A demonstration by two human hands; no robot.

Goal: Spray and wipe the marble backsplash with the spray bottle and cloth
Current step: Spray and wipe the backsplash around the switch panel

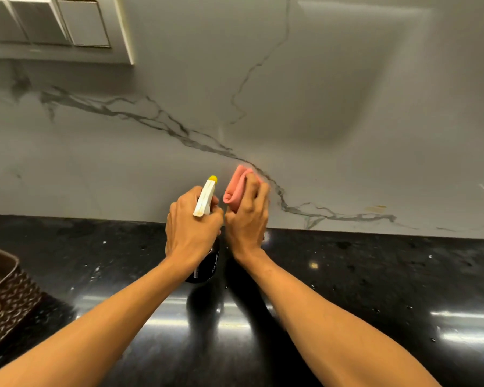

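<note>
A brown patterned basket [3,289] sits at the left edge of the black tabletop [375,275]. Near the middle of the back edge, the left hand [192,227] wraps its fingers round a spray bottle [206,199], nozzle facing the marble backsplash [347,107]. Just beside it, the right hand [248,216] clutches a folded pink cloth [235,188] close to the marble. Spraying looks to be the step in hand. Next comes squeezing the trigger, then wiping.

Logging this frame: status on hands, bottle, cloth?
Left hand grips spray bottle, nozzle toward marble backsplash. Right hand holds folded pink cloth near it, contact unclear. Nothing in the way.
</note>
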